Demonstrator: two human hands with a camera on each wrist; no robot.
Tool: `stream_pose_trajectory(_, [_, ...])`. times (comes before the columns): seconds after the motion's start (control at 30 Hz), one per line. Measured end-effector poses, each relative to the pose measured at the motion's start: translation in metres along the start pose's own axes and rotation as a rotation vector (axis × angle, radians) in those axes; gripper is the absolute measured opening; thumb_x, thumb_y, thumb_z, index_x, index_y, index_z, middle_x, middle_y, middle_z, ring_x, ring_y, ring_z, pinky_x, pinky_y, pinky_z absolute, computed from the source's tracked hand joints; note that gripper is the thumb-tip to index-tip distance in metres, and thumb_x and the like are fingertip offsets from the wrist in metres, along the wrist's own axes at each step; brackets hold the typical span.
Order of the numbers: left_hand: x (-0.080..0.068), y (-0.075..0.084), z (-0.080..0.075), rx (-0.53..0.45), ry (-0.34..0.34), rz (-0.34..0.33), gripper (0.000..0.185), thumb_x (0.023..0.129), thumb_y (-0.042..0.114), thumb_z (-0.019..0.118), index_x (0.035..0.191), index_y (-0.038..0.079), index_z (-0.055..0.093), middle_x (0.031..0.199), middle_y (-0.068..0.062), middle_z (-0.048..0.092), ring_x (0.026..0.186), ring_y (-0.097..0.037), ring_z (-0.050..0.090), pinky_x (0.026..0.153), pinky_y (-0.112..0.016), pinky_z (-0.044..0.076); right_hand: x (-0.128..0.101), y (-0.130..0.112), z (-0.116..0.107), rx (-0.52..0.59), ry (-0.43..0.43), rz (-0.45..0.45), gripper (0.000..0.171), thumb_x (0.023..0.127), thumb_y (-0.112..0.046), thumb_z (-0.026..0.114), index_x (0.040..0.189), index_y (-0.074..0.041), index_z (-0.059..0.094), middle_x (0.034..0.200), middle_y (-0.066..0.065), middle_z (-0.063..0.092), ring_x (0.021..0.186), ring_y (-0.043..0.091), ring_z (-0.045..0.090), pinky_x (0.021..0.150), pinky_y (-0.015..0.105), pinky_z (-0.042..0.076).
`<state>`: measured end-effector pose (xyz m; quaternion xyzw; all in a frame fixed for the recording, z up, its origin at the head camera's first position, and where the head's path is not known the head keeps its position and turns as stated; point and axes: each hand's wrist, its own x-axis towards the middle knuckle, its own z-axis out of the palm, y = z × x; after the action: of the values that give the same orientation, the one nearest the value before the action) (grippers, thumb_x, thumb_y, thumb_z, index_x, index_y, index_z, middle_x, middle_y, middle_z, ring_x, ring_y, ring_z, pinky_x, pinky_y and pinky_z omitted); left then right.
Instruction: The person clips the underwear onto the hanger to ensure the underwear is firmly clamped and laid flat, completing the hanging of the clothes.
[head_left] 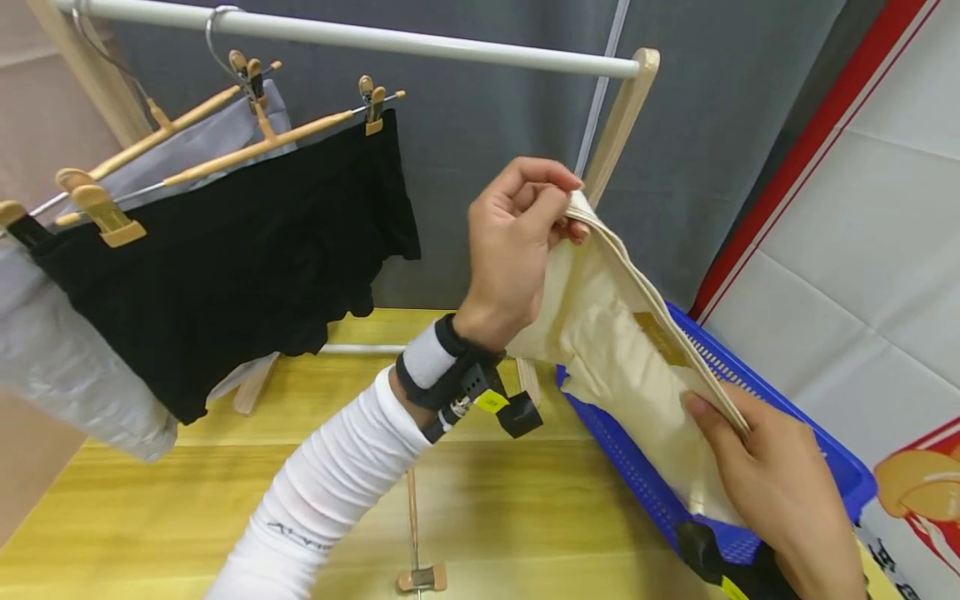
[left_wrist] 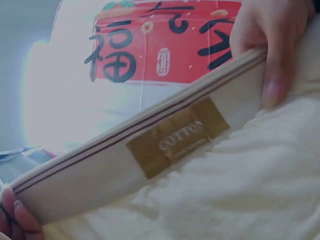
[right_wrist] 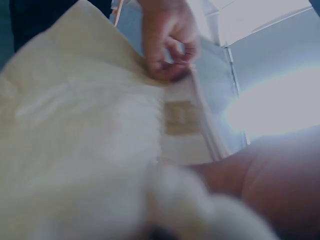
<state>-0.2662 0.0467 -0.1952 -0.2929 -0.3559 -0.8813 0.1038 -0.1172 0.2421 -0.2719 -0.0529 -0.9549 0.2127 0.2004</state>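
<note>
The left hand (head_left: 517, 242) pinches the far end of the cream cotton garment's striped elastic waistband (head_left: 652, 304), and the right hand (head_left: 780, 483) grips its near end. Both grips look shallow, so I judge either end could slip and drop the garment into the blue plastic basket (head_left: 637, 475)

Left hand (head_left: 517, 242) is up high, wrist bent, back of the hand toward the camera, fingers (head_left: 543, 179) curled over and pinching against the thumb at the top. The forearm rises from bottom centre in a white sleeve, with a dark strap and a small camera at the wrist. Right hand (head_left: 780, 479) sits lower, near the bottom right corner, thumb (head_left: 708, 417) laid flat and pointing up-left, pressing against the fingers hidden behind what it holds. A dark strap shows at that wrist too. The two hands are well apart, left above right.
</note>
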Motion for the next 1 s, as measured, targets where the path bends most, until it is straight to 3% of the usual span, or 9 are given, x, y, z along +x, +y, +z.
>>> stream_pose_trajectory(0.07, [0.003,0.002,-0.009,-0.003,0.062,0.021,0.016,0.088,-0.02,0.044,0.083,-0.01,0.056,0.068,-0.012,0.053,0.054,-0.017,0.051,0.054,-0.024,0.046,-0.003,0.0,-0.001,-0.017,-0.007,-0.027,0.013,0.095,-0.03,0.061,0.094,-0.019,0.067,0.075,0.003,0.06,0.07,0.021,0.052,0.056,0.029,0.035])
stream_pose_trajectory(0.3, [0.013,0.001,-0.041,0.071,0.248,0.017,0.02,0.089,-0.015,0.047,0.08,-0.002,0.06,0.071,-0.011,0.052,0.054,-0.018,0.051,0.054,-0.024,0.048,-0.013,-0.001,-0.005,-0.02,-0.004,-0.071,0.006,0.093,-0.027,0.065,0.089,-0.022,0.067,0.061,-0.007,0.051,0.061,0.009,0.046,0.055,0.022,0.031])
stream_pose_trajectory(0.43, [0.018,-0.003,-0.06,0.142,0.349,-0.022,0.022,0.09,-0.013,0.048,0.078,0.0,0.06,0.069,-0.009,0.05,0.054,-0.018,0.05,0.054,-0.027,0.047,-0.018,0.001,-0.008,0.03,0.047,-0.047,0.015,0.091,-0.025,0.068,0.104,-0.019,0.071,0.072,-0.002,0.063,0.056,0.004,0.047,0.05,0.016,0.033])
stream_pose_trajectory(0.53, [0.021,-0.012,-0.075,0.203,0.427,-0.127,0.022,0.09,-0.01,0.05,0.075,0.002,0.06,0.068,-0.007,0.049,0.054,-0.018,0.05,0.055,-0.029,0.046,-0.018,-0.004,-0.009,0.077,0.094,-0.006,0.011,0.092,-0.025,0.066,0.1,-0.018,0.071,0.061,-0.003,0.059,0.047,0.004,0.041,0.042,0.02,0.028])
stream_pose_trajectory(0.63, [0.021,-0.022,-0.091,0.217,0.492,-0.296,0.02,0.09,-0.007,0.052,0.074,0.003,0.061,0.068,-0.006,0.049,0.056,-0.017,0.048,0.061,-0.036,0.05,-0.017,-0.014,-0.006,0.111,0.159,-0.006,0.006,0.091,-0.022,0.067,0.086,-0.02,0.069,0.052,-0.009,0.051,0.047,0.005,0.039,0.043,0.023,0.027])
stream_pose_trajectory(0.73, [0.021,-0.033,-0.106,0.192,0.519,-0.484,0.018,0.09,-0.005,0.052,0.077,0.002,0.062,0.065,-0.006,0.048,0.058,-0.018,0.048,0.073,-0.047,0.052,-0.018,-0.021,-0.004,0.138,0.216,-0.053,0.005,0.088,-0.015,0.071,0.085,-0.019,0.071,0.058,-0.012,0.057,0.053,0.001,0.044,0.051,0.015,0.035])
stream_pose_trajectory(0.83, [0.022,-0.043,-0.117,0.108,0.51,-0.641,0.014,0.089,-0.006,0.05,0.082,0.0,0.061,0.061,-0.006,0.046,0.058,-0.02,0.05,0.082,-0.057,0.048,-0.019,-0.021,-0.002,0.173,0.254,-0.094,0.013,0.084,-0.007,0.075,0.091,-0.018,0.075,0.069,-0.01,0.065,0.06,-0.002,0.052,0.061,0.009,0.041])
stream_pose_trajectory(0.9, [0.021,-0.051,-0.124,0.018,0.487,-0.696,0.014,0.088,-0.007,0.048,0.084,-0.002,0.06,0.06,-0.006,0.043,0.058,-0.02,0.048,0.087,-0.059,0.044,-0.019,-0.011,0.001,0.187,0.268,-0.102,0.019,0.081,-0.006,0.077,0.096,-0.019,0.076,0.078,-0.006,0.069,0.066,0.0,0.058,0.066,0.008,0.042])
stream_pose_trajectory(1.0, [0.015,-0.062,-0.134,-0.097,0.42,-0.682,0.015,0.087,-0.008,0.043,0.083,-0.002,0.056,0.066,-0.006,0.043,0.06,-0.018,0.045,0.089,-0.055,0.044,-0.02,0.03,0.016,0.246,0.301,-0.175,0.029,0.076,-0.005,0.081,0.103,-0.016,0.076,0.091,0.004,0.072,0.075,0.006,0.064,0.07,0.008,0.042])
